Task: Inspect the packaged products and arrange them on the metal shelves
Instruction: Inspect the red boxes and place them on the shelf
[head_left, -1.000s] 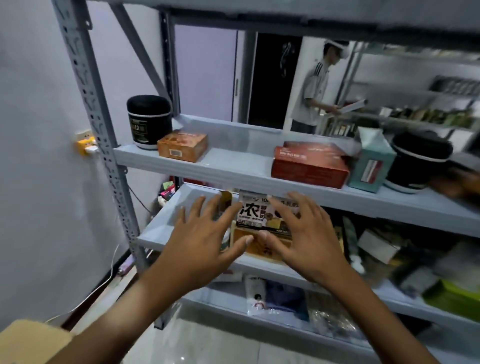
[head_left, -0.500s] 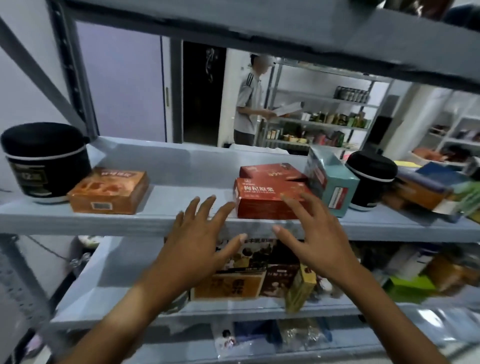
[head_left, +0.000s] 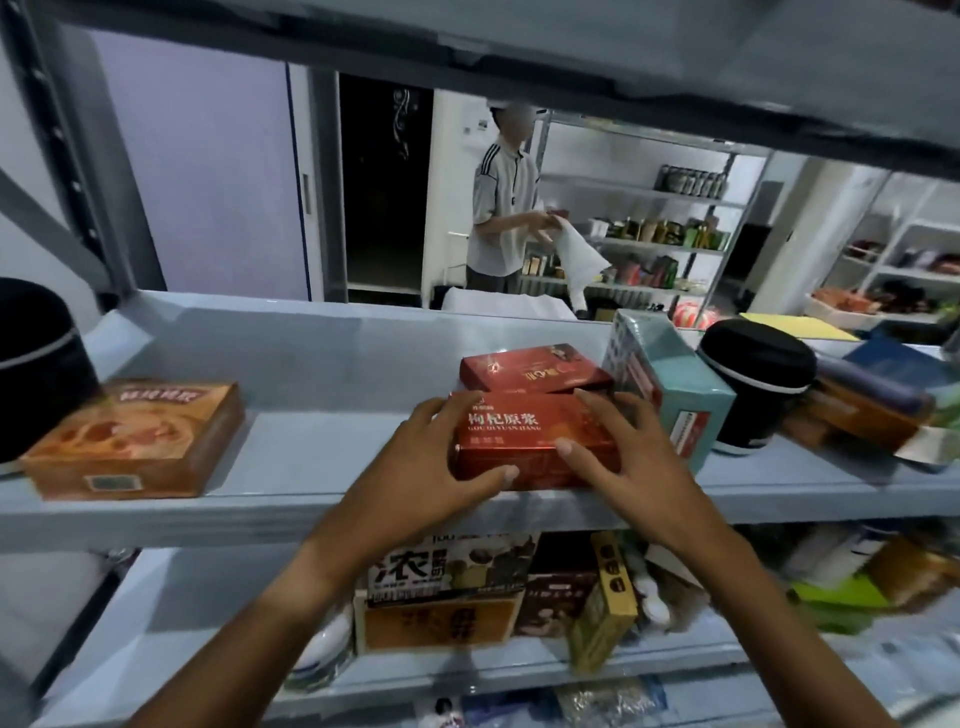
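A red box with gold lettering (head_left: 524, 441) lies at the front edge of the grey metal shelf (head_left: 322, 457). My left hand (head_left: 421, 467) grips its left end, thumb on the front face. My right hand (head_left: 623, 457) grips its right end, fingers spread over the top and thumb on the front. A second red box (head_left: 530, 370) lies just behind it. An orange box (head_left: 140, 441) sits at the shelf's left, a teal box (head_left: 670, 384) stands tilted right of the red boxes.
Black round containers stand at the far left (head_left: 36, 364) and right (head_left: 753, 384) of the shelf. The lower shelf (head_left: 171, 623) holds several packed boxes. A person (head_left: 501, 208) handles a white cloth at other shelves beyond.
Both hands rose from the lower shelf's boxes up to the middle shelf and closed on the front red box. The view moved closer and to the right.
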